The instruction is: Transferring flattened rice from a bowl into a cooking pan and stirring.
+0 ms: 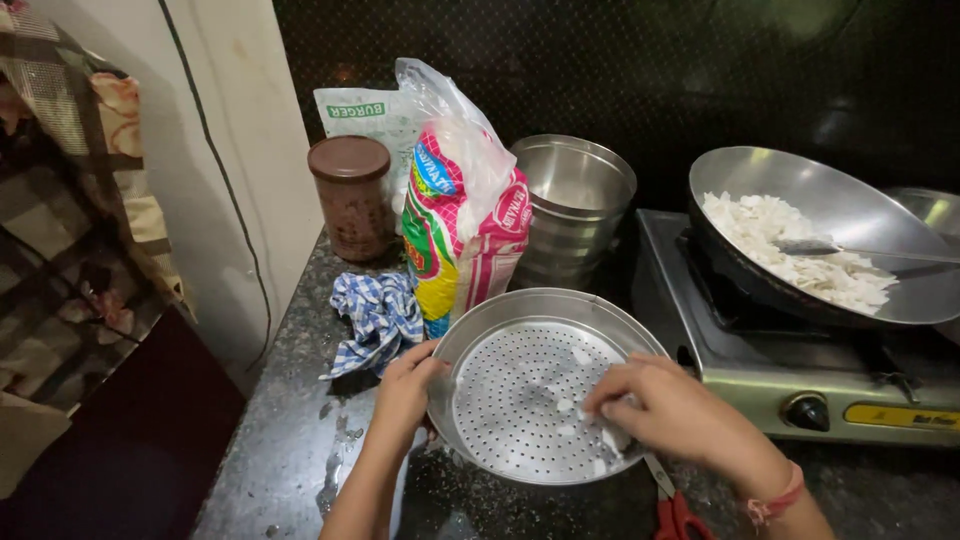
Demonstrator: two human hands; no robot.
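On the counter, both hands tend a perforated steel plate point(525, 400).

A tall plastic bag point(462, 215), printed in pink, yellow, green and blue with a clear crumpled top, stands upright at the back of the surface point(290, 440). Just behind it leans a pale packet point(365, 115) with green print. A yellow label strip point(900, 416) runs along the stove's point(760, 375) front.
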